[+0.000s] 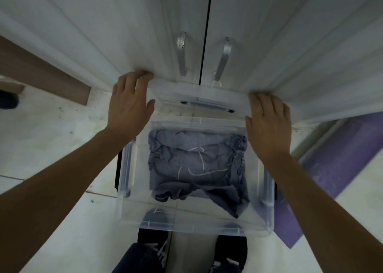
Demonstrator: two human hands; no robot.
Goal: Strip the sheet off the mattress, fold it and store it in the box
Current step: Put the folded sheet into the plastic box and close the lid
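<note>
A clear plastic box (pixel 128 169) stands on the floor at my feet. The blue-grey sheet (pixel 196 165) lies loosely folded inside it, one end trailing toward the near right corner. Just above the box's far rim I hold the clear lid (pixel 199 92), which has a dark handle, close to the wardrobe doors. My left hand (pixel 130 105) holds the lid's left edge, with its fingers reaching the far corner and its thumb against the lid. My right hand (pixel 267 125) holds the lid's right edge the same way.
White wardrobe doors (pixel 124 34) with two metal handles (pixel 182 53) rise right behind the lid. A purple mat (pixel 335 154) lies on the pale tiled floor to the right. A brown baseboard (pixel 41 73) runs at the left. My shoes (pixel 230 252) are just below the box.
</note>
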